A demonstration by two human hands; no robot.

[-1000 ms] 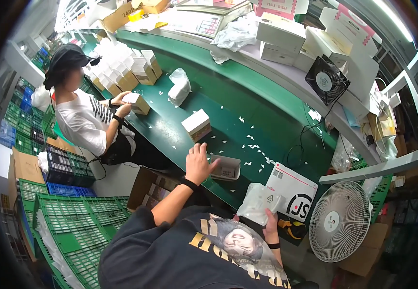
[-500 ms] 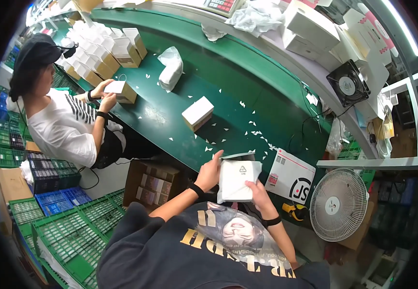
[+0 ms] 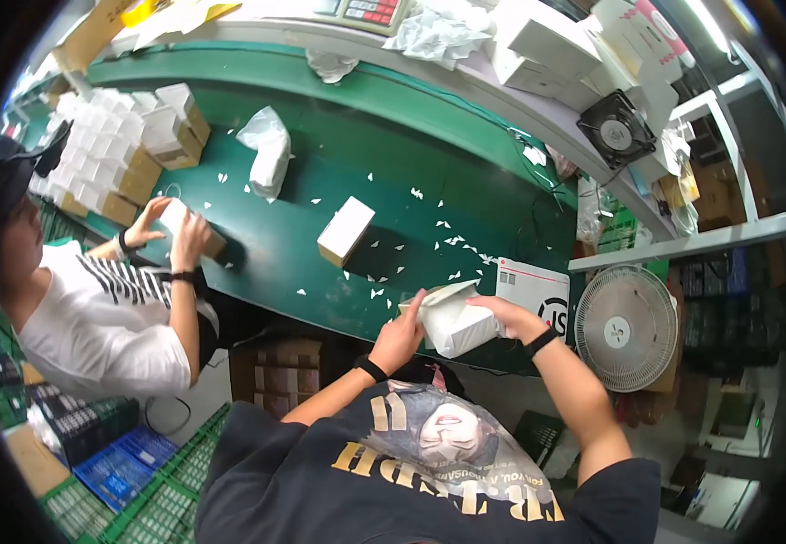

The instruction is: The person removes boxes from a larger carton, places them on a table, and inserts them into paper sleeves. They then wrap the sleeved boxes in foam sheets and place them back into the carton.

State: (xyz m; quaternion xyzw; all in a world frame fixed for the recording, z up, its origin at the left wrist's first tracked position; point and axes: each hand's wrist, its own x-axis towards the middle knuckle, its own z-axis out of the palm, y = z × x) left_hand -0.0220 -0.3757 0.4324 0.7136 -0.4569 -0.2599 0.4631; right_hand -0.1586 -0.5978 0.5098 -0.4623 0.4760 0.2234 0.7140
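Note:
Just past the table's near edge, my left hand (image 3: pixel 399 339) and my right hand (image 3: pixel 507 317) hold a white wrapped package (image 3: pixel 462 332) between them. The package is tilted, with a loose flap raised on its far side. My left fingers close round its left end, where a bit of brown cardboard also shows. My right fingers wrap its right end, and their tips are hidden. Beyond my hands a small white-topped carton (image 3: pixel 347 230) sits on the green table (image 3: pixel 311 272). Farther left lies another white bagged package (image 3: pixel 268 156).
To the left, a co-worker's hands (image 3: pixel 180 231) are on a small carton. Behind it stand rows of open cartons (image 3: pixel 116 150). Paper scraps (image 3: pixel 452 241) litter the table. A flat printed white box (image 3: pixel 533 288) and a round fan (image 3: pixel 626 328) are at right. Green crates (image 3: pixel 180 462) stand lower left.
The package has turned from face-up to tilted, and its flap now shows. My right hand has moved from its front to its right end. The view has shifted; the co-worker's carton has tipped.

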